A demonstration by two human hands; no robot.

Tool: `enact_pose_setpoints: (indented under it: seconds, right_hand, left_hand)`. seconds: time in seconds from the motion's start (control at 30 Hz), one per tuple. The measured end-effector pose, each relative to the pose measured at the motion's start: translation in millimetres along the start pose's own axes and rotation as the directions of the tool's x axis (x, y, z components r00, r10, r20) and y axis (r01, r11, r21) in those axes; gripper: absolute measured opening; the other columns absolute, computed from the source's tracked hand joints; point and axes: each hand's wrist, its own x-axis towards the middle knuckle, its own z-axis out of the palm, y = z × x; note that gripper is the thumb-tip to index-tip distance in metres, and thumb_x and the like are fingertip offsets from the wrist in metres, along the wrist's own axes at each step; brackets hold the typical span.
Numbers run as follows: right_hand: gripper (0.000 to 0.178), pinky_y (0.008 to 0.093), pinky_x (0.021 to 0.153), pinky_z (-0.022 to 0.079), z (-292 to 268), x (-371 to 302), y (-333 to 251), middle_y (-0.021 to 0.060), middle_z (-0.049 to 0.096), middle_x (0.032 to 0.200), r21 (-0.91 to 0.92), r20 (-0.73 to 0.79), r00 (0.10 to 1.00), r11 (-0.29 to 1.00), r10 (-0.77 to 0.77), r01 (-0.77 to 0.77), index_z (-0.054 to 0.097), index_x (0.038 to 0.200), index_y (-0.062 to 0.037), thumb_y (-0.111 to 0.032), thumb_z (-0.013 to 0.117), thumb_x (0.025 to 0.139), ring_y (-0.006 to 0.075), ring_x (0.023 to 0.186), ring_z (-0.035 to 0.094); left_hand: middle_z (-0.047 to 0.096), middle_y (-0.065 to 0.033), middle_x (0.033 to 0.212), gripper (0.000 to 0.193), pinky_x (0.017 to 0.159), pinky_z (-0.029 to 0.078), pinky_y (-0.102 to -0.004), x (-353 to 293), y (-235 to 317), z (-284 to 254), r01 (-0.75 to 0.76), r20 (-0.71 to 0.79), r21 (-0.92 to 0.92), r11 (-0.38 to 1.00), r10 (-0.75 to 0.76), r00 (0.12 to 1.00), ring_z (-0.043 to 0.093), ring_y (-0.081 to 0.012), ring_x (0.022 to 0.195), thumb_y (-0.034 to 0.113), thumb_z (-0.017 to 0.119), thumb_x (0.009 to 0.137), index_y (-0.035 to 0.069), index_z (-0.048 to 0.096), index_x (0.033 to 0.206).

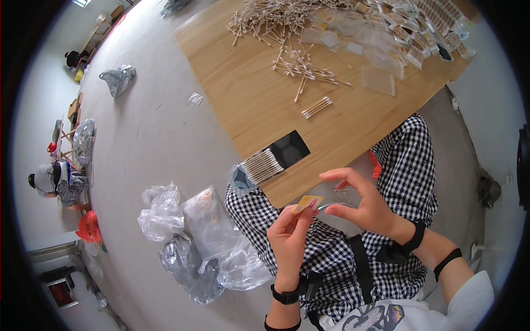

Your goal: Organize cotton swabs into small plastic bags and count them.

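My left hand [290, 236] pinches a small yellow printed card [307, 203] between thumb and fingers, just off the table's near edge. To its right is my right hand [369, 205], thumb and fingers spread apart, with nothing held in it that I can see. A shiny clear edge shows between the card and my right thumb; I cannot tell what it belongs to. Beyond my left hand, a flat row of cotton swabs [262, 167] lies at the table corner beside a black square [290, 149]. A short bundle of cotton swabs [317, 107] lies farther in.
Loose cotton swabs [270, 19] heap at the far side of the wooden table [232, 94]. Clear small bags [379, 81] and filled packs [436, 27] lie at the far right. Plastic bags [201, 243] rest on the floor at left. Another person [52, 179] sits far left.
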Motion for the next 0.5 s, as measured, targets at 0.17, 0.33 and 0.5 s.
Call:
enact_pose_setpoints:
  seconds: [0.17, 0.33, 0.5]
  right_hand:
    - [0.019, 0.0256, 0.079, 0.05, 20, 16, 10, 0.0049, 0.068, 0.103, 0.426, 0.141, 0.972, 0.875, 0.189, -0.232, 0.064, 0.105, -0.0022, -0.015, 0.07, 0.092, 0.0095, 0.091, 0.062]
    - [0.01, 0.0218, 0.062, 0.048, 38, 59, 20, 0.0004, 0.065, 0.084, 0.432, 0.035, 0.969, 0.871, 0.243, -0.234, 0.061, 0.092, -0.0007, -0.009, 0.065, 0.094, 0.0047, 0.071, 0.058]
    - [0.012, 0.0251, 0.061, 0.049, 53, 97, 35, 0.0029, 0.065, 0.078, 0.199, -0.067, 0.969, 0.955, 0.236, -0.219, 0.061, 0.092, 0.0016, -0.009, 0.066, 0.092, 0.0068, 0.068, 0.06]
  left_hand:
    - [0.067, -0.0067, 0.099, 0.012, 0.076, 0.05, -0.0232, 9, -1, -7, -0.063, -0.02, 0.114, 0.991, 0.066, 0.998, 0.063, -0.0105, 0.084, 0.0, 0.068, 0.092, -0.004, 0.071, 0.103]
    - [0.066, -0.0109, 0.104, 0.018, 0.084, 0.048, -0.0326, 42, 4, -30, -0.279, -0.143, 0.598, 0.752, 0.442, 0.885, 0.062, -0.021, 0.093, 0.006, 0.068, 0.092, -0.003, 0.067, 0.107]
    - [0.068, -0.0133, 0.108, 0.037, 0.088, 0.047, -0.034, 102, -3, -70, -0.123, -0.159, 0.951, 0.283, 0.792, 0.59, 0.061, -0.0227, 0.103, 0.026, 0.064, 0.098, -0.003, 0.061, 0.122]
